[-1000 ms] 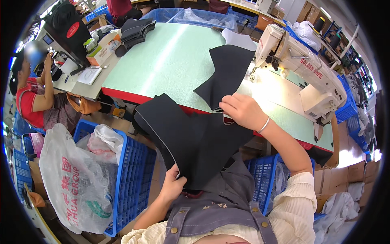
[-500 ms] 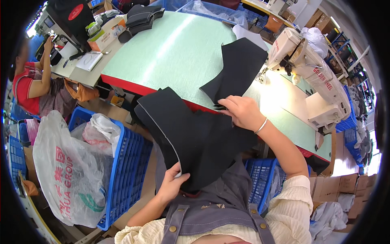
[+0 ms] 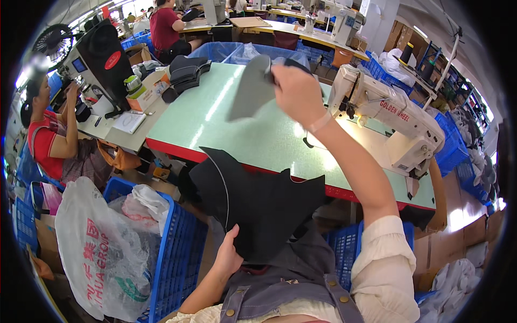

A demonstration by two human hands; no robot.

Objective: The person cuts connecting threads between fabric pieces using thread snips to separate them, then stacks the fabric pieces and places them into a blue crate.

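I have my right hand (image 3: 297, 92) closed on a grey fabric piece (image 3: 252, 89) lifted over the green table (image 3: 226, 126), my left hand (image 3: 229, 257) pinching the black fabric stack (image 3: 258, 207) in my lap, so I judge I'm mid-transfer and next must lay the piece flat by the sewing machine (image 3: 388, 116).

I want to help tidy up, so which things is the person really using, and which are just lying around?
In use:
- black fabric piece, gripped by left hand
- grey piece, lifted by right hand

Lying about:
- sewing machine
- blue basket
- plastic bag
- stack of dark pieces
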